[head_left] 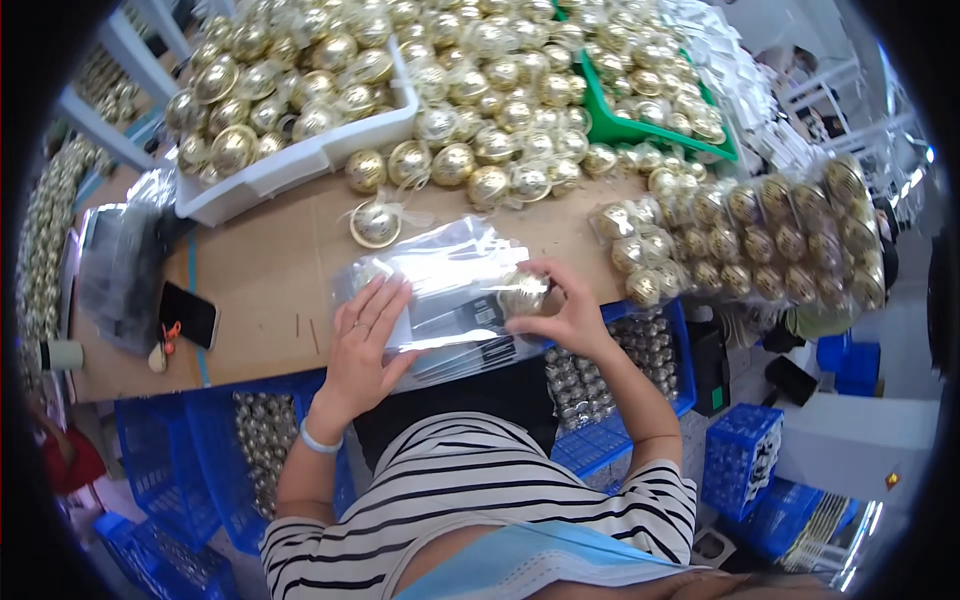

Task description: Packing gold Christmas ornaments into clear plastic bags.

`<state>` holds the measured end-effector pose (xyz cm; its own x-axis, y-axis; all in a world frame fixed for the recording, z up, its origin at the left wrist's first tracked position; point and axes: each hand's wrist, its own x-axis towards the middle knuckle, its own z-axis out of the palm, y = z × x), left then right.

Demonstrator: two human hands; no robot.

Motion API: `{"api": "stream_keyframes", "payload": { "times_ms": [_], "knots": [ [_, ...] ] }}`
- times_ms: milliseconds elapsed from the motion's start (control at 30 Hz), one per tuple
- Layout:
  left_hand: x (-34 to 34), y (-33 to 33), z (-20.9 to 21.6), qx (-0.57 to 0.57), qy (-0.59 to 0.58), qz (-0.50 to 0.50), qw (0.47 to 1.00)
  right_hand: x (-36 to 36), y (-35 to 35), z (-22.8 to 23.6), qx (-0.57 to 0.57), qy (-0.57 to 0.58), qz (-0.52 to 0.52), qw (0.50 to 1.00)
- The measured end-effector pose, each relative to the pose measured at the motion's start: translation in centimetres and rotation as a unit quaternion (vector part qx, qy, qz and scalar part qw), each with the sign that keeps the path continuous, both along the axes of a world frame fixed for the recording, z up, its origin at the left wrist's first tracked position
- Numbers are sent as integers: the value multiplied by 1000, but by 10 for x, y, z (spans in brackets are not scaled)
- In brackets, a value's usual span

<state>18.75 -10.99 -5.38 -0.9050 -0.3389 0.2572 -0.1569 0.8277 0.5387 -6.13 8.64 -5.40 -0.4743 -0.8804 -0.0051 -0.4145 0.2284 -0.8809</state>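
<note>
While the left grip lies flat, a gold ball sits clasped within the right grip.

Clr bag flat, gold ball @ R end.

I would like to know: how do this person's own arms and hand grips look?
Short white sleeves with black stripes leave the forearms bare. The left grip is gloveless, with a thin ring and a pale wristband. The right grip, also gloveless, shows no wristband.
</note>
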Motion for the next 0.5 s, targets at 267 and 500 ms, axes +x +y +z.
{"api": "stream_keyframes", "payload": {
  "times_ms": [267, 500],
  "knots": [
    [6, -7, -4, 20, 26, -11, 999, 11, -69, 12, 56, -181, 294, 937],
    [1, 2, -3, 5, 4, -5, 1000, 21, -92, -28, 95, -311, 282, 903]
  ]
}}
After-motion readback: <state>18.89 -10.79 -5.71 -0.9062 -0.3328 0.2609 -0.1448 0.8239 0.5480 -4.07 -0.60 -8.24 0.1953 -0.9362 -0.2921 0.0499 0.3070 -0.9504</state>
